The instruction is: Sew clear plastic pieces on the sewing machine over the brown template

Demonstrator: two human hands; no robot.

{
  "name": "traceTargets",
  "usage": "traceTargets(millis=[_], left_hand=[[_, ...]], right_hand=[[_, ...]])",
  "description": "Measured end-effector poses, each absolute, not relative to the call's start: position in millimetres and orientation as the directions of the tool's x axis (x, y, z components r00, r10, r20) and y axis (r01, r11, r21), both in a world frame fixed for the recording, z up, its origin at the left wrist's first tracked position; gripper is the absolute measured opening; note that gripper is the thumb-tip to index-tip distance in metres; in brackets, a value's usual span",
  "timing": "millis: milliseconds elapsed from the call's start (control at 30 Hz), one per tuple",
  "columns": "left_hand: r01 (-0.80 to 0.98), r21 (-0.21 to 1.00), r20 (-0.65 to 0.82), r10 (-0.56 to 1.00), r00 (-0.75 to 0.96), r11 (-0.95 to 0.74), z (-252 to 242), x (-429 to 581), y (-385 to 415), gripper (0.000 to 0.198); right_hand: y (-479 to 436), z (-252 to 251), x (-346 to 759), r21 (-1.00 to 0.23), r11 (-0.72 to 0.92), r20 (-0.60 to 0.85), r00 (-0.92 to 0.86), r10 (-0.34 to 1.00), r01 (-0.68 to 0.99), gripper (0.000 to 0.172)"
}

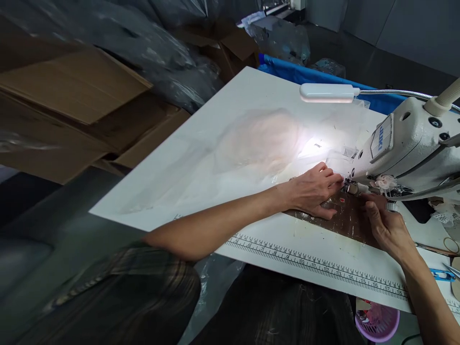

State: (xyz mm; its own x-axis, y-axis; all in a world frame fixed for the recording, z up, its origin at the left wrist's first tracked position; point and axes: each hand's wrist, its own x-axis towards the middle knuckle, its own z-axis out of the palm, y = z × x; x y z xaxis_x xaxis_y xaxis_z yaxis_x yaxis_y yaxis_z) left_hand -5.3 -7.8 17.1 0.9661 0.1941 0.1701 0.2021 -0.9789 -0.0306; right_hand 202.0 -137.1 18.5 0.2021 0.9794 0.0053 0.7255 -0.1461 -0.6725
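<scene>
Working beside the machine [413, 143], the left hand [313, 190] spreads thumb from fingers, likely steadying the pale cloth [262, 136] left of the machine; the right hand [388, 226] curls below its head, hold unclear.

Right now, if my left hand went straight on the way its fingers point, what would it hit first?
Most likely the metal presser foot assembly under the head of the sewing machine, just past the left hand; depth there is hard to judge.

Two hands [312, 190] [388, 227], one sewing machine [413, 139], one lamp [327, 92]
</scene>
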Motion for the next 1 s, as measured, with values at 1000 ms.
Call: traceTargets(millis=[1000], left_hand=[[0.382,0.290,-0.128,0.361,0.924,-0.877,39,14,71,0.058]], right_hand=[[-157,-17,194,-0.391,0.263,0.529,-0.019,0.848,0.882,0.028]])
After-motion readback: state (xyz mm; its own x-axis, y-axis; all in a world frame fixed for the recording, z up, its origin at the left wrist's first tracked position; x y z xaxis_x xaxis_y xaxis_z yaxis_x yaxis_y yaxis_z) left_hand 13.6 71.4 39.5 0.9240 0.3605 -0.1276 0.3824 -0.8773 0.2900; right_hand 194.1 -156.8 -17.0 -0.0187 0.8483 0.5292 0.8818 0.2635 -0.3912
